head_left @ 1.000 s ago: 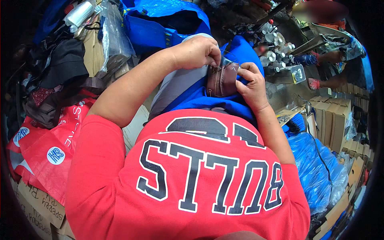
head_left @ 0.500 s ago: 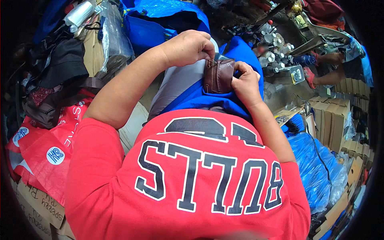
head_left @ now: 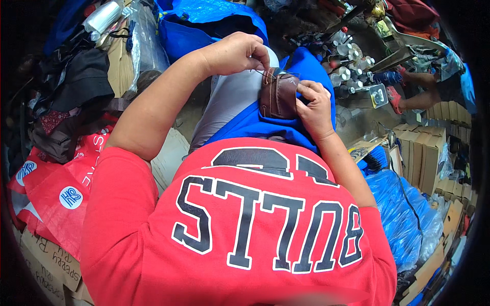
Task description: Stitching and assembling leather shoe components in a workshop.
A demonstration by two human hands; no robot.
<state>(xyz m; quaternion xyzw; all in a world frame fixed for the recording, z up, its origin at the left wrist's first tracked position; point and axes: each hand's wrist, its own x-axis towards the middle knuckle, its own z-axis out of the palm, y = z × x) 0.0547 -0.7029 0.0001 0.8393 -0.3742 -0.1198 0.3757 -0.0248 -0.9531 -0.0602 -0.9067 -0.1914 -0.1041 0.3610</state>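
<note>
A brown leather shoe point(head_left: 278, 98) with pale stitching and side lacing rests on blue cloth point(head_left: 240, 124) over my lap. My right hand point(head_left: 317, 108) grips its right edge, thumb and fingers closed on the leather. Just above the shoe's upper left corner, my left hand point(head_left: 240, 53) is pinched, with its fingertips at a thin dark lace point(head_left: 286, 76). Part of that lace crosses the top of the shoe. The exact grip of the left fingertips is too small to make out fully.
A large blue bag point(head_left: 204, 28) stands ahead. Several bottles point(head_left: 349, 64) cluster at far right, near another person's legs point(head_left: 421, 97). Cardboard boxes point(head_left: 421, 153) and a blue plastic bag point(head_left: 395, 214) lie to the right. Red bags point(head_left: 58, 188) and dark cloth point(head_left: 81, 79) are on the left.
My left hand has lifted slightly up and away from the shoe. Loose dark lace now shows across the shoe's top. My right hand has shifted a little on the edge.
</note>
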